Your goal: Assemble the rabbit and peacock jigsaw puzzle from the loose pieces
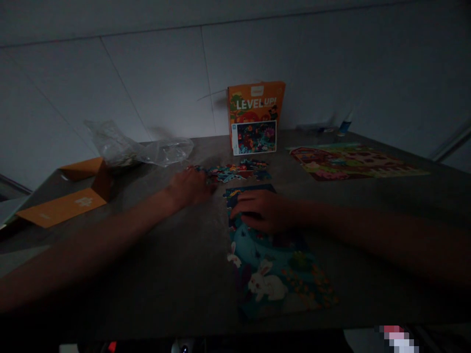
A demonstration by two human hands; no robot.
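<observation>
Dark grey, the worktop (176, 274) is carrying a blue-green puzzle (265, 257), which is lying to the right of centre and extending from close to the near edge towards the middle. A large white rabbit (270, 288) is showing on its end by the near edge.

The right hand (263, 211) is resting over the puzzle's farther part, palm down with bent fingers; whether a piece is being held under them, I cannot tell. The left hand (189, 186) is bending over the left end of a heap of loose pieces (235, 171). Its fingers are blurring in the dim light, so I cannot tell whether they are gripping anything. The heap is spreading between the puzzle and the far edge.

Near the middle of the far edge, an orange box (256, 105) marked "LEVEL UP!" is standing upright, and a picture card (256, 138) is standing against its front. Towards the far right corner, a second puzzle (353, 162) is lying flat, and a small blue-labelled bottle (344, 126) is standing beyond it by the far edge. Towards the far left corner, clear plastic wrapping (121, 142) is lying crumpled. Just nearer, by the left edge, an opened orange carton (62, 206) is lying with its flaps spreading. Behind the far edge, a pale panelled wall (147, 83) is rising.
</observation>
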